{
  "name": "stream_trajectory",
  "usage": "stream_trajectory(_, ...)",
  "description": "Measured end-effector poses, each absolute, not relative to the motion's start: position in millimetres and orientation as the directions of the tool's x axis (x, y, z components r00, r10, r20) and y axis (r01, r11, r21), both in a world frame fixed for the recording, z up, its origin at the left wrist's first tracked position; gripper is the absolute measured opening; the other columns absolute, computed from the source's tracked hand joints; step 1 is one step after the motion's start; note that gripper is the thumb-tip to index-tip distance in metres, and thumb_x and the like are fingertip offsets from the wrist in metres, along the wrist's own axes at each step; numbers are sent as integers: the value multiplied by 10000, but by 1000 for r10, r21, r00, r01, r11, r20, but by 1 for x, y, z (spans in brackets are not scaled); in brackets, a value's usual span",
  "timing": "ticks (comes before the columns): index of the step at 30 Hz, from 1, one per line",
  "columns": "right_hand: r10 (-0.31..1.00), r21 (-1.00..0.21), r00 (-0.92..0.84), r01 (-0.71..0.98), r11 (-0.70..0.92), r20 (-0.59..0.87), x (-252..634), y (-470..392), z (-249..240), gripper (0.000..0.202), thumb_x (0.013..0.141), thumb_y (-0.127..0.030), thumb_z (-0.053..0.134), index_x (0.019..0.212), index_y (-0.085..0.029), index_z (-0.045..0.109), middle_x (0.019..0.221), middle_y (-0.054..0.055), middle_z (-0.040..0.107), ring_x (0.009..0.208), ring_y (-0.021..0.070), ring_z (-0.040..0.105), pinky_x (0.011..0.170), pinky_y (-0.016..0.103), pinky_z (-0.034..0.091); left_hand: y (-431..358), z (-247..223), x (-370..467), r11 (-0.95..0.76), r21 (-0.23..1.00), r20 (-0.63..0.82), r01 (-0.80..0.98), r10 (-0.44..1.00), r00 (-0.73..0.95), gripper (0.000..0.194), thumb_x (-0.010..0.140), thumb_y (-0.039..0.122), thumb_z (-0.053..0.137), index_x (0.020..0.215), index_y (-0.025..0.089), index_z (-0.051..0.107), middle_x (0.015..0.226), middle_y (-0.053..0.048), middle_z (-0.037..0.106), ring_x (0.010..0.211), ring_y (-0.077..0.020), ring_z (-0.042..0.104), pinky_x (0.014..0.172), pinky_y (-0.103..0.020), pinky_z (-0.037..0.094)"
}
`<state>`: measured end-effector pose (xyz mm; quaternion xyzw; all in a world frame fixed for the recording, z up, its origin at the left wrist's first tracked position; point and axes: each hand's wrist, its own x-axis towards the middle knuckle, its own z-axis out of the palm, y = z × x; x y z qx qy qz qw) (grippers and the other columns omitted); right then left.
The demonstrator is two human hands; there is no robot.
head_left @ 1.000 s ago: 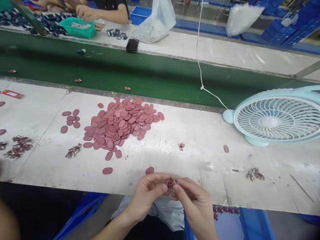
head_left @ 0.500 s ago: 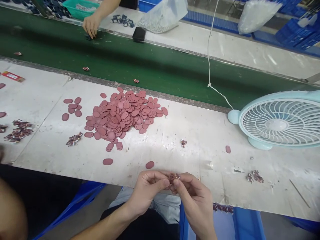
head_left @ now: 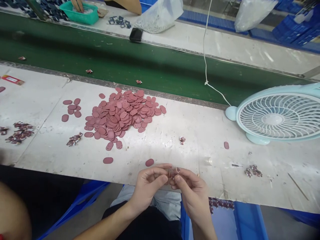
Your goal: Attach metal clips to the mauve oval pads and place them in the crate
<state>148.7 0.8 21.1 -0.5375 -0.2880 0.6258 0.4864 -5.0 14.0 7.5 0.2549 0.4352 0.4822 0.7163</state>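
In front of me, at the table's near edge, a small dark-red and white figure-like piece [head_left: 174,172] is pinched at the fingertips. My right hand [head_left: 192,190] grips it with thumb and fingers. My left hand [head_left: 150,187] has its curled fingertips at the piece's left side; fingers partly cover it, so its exact shape is unclear. Just beyond lies one flat oval reddish disc [head_left: 149,162]. A large heap of such discs [head_left: 120,113] spreads further up the table. Another small dark-red and white piece [head_left: 182,140] rests alone past my right hand.
A light-blue fan [head_left: 273,119] stands at right, its white cord [head_left: 205,60] crossing the green conveyor belt [head_left: 160,63]. Small pieces [head_left: 253,170] lie below the fan. A blue bin [head_left: 250,220] sits under the table edge. Across the belt are a teal basket [head_left: 87,16] and a plastic bag [head_left: 160,16].
The piece stays between my hands, which have shifted slightly up; the left fingers have loosened a little. Small pieces on the belt have moved slightly right. The co-worker's hand has moved from the belt to the teal basket.
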Motion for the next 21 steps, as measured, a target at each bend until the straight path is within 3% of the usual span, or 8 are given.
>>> stream_trajectory(3,907,-869,116,-357,-342,-405,165,-10,16,146,808,-310,833,940,-255,802,881,48,784,683,170,730,600,261,615,19,8,-27,319,919,-296,-231,947,128,108,821,268,781,910,209,801,1193,-129,748,1112,-298,684,903,-382,566)
stream_trajectory(5,879,-876,232,-360,-320,-417,184,-26,14,167,768,-320,862,912,-254,809,916,67,787,668,181,735,562,257,609,26,7,-45,180,982,-185,61,979,92,162,859,268,737,1008,235,789,1198,-118,739,1116,-288,671,881,-371,564)
stream_trajectory(7,828,-892,376,-346,-291,-416,207,-47,11,192,731,-319,885,892,-244,811,923,87,787,653,199,737,525,265,600,33,4,-61,11,925,-61,380,991,119,259,877,279,710,1133,263,752,1209,-101,732,1102,-286,663,903,-393,546)
stream_trajectory(9,749,-914,533,-313,-259,-394,229,-73,5,220,704,-312,899,882,-225,805,889,95,780,629,202,725,498,267,585,39,-2,-72,-149,789,23,596,977,214,334,874,289,709,1208,276,712,1199,-86,738,1102,-292,655,956,-417,516)
stream_trajectory(13,558,-949,774,-179,-259,-298,264,-129,-14,292,688,-310,906,920,-184,781,840,79,755,620,165,681,520,263,568,43,-10,-76,-357,598,86,718,919,386,286,908,281,657,1191,257,690,1152,-79,748,1082,-280,665,979,-396,499)
stream_trajectory(17,389,-905,893,-45,-424,-226,294,-183,-48,379,767,-433,830,1017,-163,737,931,79,743,665,167,673,593,324,594,49,-6,-73,-398,487,46,778,901,432,293,928,345,620,1196,246,679,1173,-78,730,1081,-288,668,994,-408,489)
stream_trajectory(21,303,-790,914,-30,-612,-269,321,-228,-96,426,820,-475,776,1044,-121,703,937,90,742,755,210,713,686,385,627,61,3,-68,-266,516,34,814,956,291,354,909,439,625,1213,271,695,1062,-21,729,764,-181,684,739,-322,567)
